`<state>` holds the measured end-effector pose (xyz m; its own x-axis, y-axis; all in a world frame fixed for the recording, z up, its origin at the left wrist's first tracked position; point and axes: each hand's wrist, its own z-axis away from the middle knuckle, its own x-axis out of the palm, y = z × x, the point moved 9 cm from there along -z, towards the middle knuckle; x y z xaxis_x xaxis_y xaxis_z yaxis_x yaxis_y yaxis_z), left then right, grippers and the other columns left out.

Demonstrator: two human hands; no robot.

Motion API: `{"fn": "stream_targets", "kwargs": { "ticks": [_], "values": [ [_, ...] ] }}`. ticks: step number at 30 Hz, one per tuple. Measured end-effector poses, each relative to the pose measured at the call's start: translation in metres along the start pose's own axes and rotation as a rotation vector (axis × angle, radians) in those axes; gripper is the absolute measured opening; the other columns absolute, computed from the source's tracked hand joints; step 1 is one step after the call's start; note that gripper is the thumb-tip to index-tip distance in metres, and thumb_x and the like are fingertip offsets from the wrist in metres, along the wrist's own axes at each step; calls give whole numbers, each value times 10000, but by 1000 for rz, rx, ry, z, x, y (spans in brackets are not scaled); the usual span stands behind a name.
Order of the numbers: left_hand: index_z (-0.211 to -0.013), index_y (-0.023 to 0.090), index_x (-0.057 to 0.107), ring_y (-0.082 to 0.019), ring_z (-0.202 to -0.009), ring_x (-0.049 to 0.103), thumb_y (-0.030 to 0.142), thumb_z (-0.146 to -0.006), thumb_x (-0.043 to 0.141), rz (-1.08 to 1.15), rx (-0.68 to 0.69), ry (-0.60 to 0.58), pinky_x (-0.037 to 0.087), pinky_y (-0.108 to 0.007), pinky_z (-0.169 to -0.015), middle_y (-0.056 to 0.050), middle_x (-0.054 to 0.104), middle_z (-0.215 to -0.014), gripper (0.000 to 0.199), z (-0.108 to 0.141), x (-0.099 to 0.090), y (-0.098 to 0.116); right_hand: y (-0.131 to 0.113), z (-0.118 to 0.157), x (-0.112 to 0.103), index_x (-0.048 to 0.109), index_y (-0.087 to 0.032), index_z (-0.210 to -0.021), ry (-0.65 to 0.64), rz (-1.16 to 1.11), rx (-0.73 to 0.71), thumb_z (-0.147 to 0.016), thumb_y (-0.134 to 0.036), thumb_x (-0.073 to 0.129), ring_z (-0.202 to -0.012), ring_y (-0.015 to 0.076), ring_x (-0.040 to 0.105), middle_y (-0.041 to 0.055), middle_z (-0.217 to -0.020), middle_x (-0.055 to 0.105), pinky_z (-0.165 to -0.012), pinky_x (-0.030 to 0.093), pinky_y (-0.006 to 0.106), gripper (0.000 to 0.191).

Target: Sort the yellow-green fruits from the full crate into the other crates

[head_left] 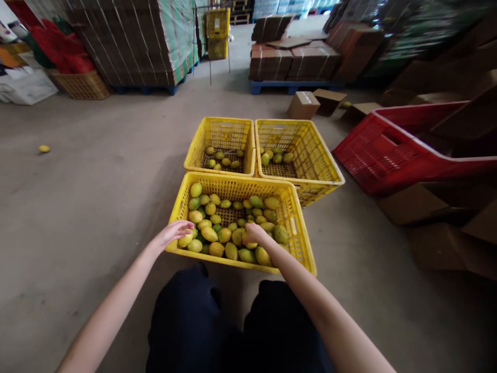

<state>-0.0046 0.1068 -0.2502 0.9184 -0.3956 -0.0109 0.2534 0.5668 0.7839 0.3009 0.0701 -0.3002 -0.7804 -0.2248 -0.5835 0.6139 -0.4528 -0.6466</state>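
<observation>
Yellow-green lemons (209, 234) lie across the near yellow crate (310, 259), which stands in front of my knees. At its left rim is my left hand (174, 231), fingers stretched out and apart above a yellow lemon (185, 240) in the corner. My right hand (257, 233) reaches down among the fruit right of the middle. Its fingers are curled round a lemon (250, 244), partly hidden by the hand. Behind stand two more yellow crates, the left one (187, 161) and the right one (326, 168), each with several lemons on its bottom.
A red crate (361, 150) with cardboard stands at the right, loose cartons (427, 202) beside it. A single lemon (44, 148) lies on the floor at left. Behind are a small carton (303, 105), a pallet of flat cardboard (295, 61) and a wrapped stack (128, 41).
</observation>
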Motion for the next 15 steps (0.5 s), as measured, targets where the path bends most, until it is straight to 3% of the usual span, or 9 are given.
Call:
{"fn": "stream_targets", "kwargs": {
  "ticks": [3,6,9,11,13,15],
  "values": [
    [-912,205,731,-303,-1123,648,583,-550,757,-8,-5,15,441,-357,-931,-93,742,-1140,524,-2,-4,0,-8,-3,-29,630,-177,-750,92,3,34,-491,-131,877,-1114,380,637,80,-857,706,-922,514,455,360],
    [-904,201,727,-302,-1111,651,570,-561,740,-36,-9,7,444,-361,-930,-97,744,-1130,503,-12,2,3,-38,-2,-69,670,-188,-924,151,-209,-30,-630,-335,846,-1028,283,677,55,-904,728,-852,551,378,373],
    [-891,205,719,-287,-1101,656,530,-618,699,-79,16,-17,448,-354,-944,-90,745,-1125,425,-25,19,15,-95,18,-118,689,-196,-943,110,-918,-321,-575,-407,884,-889,241,703,50,-885,743,-762,569,348,467],
    [-884,211,712,-277,-1103,656,489,-659,669,-112,34,-27,453,-346,-945,-82,743,-1129,360,-36,32,23,-129,47,-152,697,-226,-939,103,-1144,-536,-563,-426,893,-916,226,697,23,-893,742,-785,573,344,469],
    [-866,218,705,-275,-1100,657,441,-692,648,-151,28,-23,459,-344,-938,-75,744,-1114,289,-50,44,26,-146,79,-179,698,-254,-955,144,-1332,-678,-597,-461,871,-960,203,683,-1,-942,738,-805,576,321,449],
    [-816,213,693,-287,-1089,656,390,-720,637,-181,10,-19,462,-360,-934,-77,748,-1054,208,-66,56,24,-147,106,-190,690,-263,-979,162,-1535,-737,-662,-515,808,-931,184,674,-5,-949,725,-799,581,304,422]
  ]
}}
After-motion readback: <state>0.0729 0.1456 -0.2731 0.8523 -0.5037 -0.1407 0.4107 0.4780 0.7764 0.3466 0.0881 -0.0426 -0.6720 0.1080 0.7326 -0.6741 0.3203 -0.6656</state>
